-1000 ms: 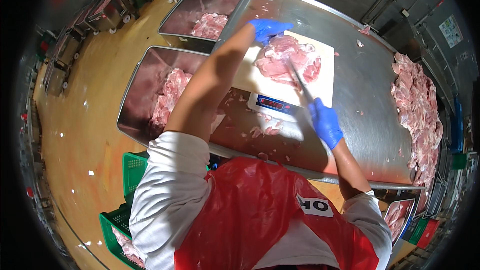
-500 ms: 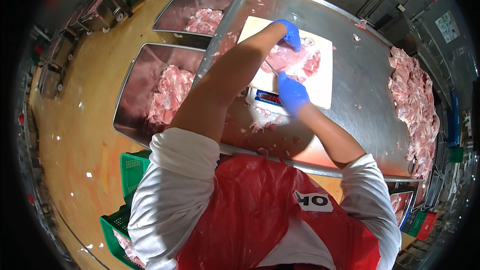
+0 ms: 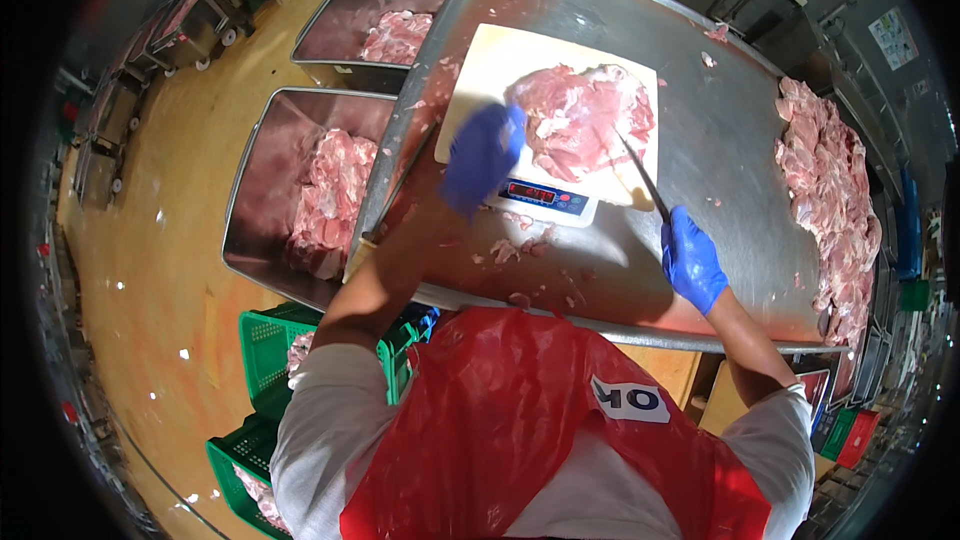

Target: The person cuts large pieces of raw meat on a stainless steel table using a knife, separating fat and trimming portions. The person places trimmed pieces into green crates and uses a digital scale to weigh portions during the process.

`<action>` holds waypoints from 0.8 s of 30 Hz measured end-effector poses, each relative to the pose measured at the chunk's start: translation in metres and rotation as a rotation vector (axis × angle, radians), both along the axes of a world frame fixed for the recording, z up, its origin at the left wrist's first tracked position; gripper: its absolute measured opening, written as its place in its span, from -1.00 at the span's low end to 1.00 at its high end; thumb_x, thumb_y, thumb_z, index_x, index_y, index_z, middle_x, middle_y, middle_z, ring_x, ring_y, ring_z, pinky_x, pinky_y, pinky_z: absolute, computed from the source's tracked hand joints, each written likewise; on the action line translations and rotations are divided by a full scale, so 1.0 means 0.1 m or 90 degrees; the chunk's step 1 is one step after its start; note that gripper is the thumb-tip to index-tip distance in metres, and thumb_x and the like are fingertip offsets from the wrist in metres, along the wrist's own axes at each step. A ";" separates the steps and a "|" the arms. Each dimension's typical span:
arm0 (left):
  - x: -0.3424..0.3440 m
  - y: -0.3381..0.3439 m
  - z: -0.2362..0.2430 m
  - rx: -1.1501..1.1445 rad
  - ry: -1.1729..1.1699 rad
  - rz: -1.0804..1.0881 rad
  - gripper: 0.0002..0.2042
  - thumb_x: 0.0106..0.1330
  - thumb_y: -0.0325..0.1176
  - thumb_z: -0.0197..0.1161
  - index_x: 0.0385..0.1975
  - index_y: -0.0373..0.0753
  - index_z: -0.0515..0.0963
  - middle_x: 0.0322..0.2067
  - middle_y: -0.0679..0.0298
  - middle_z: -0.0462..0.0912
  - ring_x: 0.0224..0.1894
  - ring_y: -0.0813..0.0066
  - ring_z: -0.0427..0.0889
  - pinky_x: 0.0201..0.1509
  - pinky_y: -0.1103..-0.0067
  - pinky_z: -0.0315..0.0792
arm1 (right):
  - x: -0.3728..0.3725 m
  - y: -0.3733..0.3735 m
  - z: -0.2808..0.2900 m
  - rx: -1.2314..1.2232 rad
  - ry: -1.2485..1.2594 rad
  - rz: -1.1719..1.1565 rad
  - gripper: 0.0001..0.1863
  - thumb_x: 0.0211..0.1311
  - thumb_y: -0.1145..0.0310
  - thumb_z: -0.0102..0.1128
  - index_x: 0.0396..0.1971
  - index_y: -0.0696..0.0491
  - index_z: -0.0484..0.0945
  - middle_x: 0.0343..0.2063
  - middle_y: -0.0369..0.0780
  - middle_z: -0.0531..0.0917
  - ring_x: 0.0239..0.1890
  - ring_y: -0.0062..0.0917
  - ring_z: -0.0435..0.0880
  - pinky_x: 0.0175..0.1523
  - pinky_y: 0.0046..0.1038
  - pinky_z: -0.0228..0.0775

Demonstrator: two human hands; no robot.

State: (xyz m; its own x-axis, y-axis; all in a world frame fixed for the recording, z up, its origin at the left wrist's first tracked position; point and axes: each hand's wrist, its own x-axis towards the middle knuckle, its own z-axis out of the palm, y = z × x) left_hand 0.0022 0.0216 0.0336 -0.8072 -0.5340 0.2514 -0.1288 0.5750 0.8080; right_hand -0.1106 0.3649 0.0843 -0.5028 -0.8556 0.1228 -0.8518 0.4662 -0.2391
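One slab of meat [image 3: 585, 120] lies whole on the scale board [image 3: 480, 70]; the right hand [image 3: 692, 262] grips a knife [image 3: 640, 175], while the left hand [image 3: 482, 155] hovers, its fingers blurred, and a heap of meat [image 3: 825, 180] waits on the tabletop [image 3: 730, 140].

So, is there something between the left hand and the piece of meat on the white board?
Nothing visible. The left hand hovers beside the meat on the board; the knife lies on its far side.

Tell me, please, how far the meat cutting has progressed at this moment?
Done: two steel tubs on the left hold cut meat. In hand: the right hand holds a knife at a slab on the white board. Left: a meat pile at the table's right edge.
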 end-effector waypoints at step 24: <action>1.12 0.24 0.02 -0.223 0.131 -0.019 -0.78 0.12 -0.48 0.23 -0.21 -0.20 0.55 -0.28 0.15 0.57 -0.17 0.09 0.56 -0.10 0.35 0.50 | -0.68 0.36 -0.03 0.337 0.130 0.085 -0.82 0.39 0.41 -0.14 -0.14 0.10 0.43 -0.44 -0.03 0.65 -0.47 -0.09 0.62 -0.40 -0.13 0.40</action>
State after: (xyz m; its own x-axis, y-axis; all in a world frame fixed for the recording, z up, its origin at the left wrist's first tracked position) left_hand 0.1142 0.0453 0.0355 -0.7352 -0.3647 0.5714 0.0362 0.8206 0.5703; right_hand -0.1790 0.4006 0.0815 -0.3966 -0.8817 -0.2556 -0.9161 0.3623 0.1720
